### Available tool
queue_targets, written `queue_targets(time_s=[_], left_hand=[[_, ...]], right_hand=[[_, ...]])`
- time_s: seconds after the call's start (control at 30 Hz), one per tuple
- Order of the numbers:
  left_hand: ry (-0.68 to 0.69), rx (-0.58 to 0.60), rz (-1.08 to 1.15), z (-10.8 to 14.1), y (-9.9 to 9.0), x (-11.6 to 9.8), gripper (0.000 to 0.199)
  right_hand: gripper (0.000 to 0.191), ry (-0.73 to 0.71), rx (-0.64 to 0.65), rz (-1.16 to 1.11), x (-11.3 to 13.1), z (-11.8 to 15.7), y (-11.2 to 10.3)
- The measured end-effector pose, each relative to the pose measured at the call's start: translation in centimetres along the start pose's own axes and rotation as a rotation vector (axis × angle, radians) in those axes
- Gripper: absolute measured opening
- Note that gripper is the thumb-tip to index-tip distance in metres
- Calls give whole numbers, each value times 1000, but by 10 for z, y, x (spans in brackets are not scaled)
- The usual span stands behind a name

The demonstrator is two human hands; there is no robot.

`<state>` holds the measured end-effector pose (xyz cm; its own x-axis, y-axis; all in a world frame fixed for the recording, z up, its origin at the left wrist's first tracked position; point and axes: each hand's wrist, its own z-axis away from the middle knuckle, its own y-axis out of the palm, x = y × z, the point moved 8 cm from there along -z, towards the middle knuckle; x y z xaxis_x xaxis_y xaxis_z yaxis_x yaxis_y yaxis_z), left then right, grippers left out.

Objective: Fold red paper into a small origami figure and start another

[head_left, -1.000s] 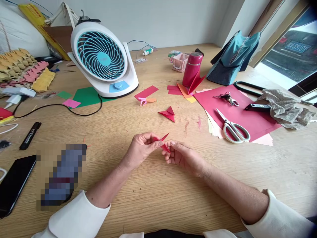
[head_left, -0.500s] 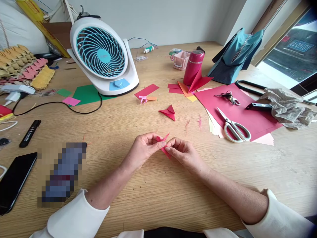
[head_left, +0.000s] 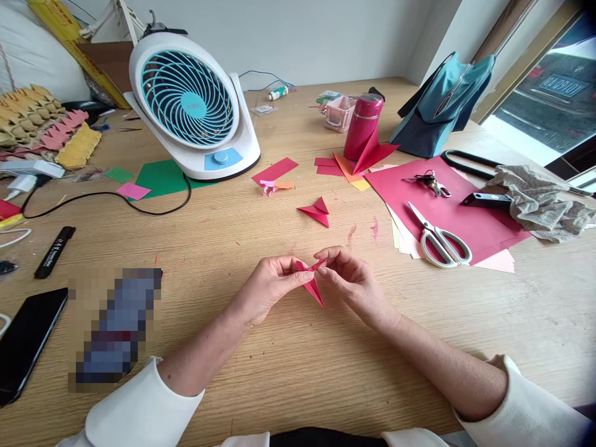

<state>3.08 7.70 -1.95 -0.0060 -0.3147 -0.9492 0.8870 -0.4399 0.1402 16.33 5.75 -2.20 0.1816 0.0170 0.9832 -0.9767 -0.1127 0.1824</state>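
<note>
A small folded red paper piece [head_left: 315, 292] hangs between my hands, with one long point directed down and to the right. My left hand [head_left: 278, 282] pinches its left part between thumb and fingers. The thumb and index finger of my right hand [head_left: 349, 279] are closed on its upper right tip. Beyond my hands, another folded red paper [head_left: 317, 212] lies on the wooden table [head_left: 261, 385]. Farther back are a pink and orange paper figure [head_left: 274, 187] and a red paper strip [head_left: 275, 171].
White scissors [head_left: 440, 242] and keys [head_left: 431, 181] lie on red sheets [head_left: 488, 233] at right. A fan [head_left: 195, 105] stands back left, a red flask [head_left: 364, 124] and a blue bag [head_left: 433, 118] back right. Two phones [head_left: 30, 341] and a black marker [head_left: 54, 252] lie left.
The held red paper has turned, so its long point now shows lower down. My right hand's fingers have shifted up and to the right, onto the upper tip.
</note>
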Motion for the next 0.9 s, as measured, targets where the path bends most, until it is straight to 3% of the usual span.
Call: queue_targets(time_s=[0.47, 0.9], left_hand=[[-250, 13, 262, 2, 4, 23, 31], [-317, 28, 326, 2, 4, 30, 36]], right_hand=[[23, 24, 42, -102, 0, 0, 3], [20, 29, 43, -155, 1, 1, 3]])
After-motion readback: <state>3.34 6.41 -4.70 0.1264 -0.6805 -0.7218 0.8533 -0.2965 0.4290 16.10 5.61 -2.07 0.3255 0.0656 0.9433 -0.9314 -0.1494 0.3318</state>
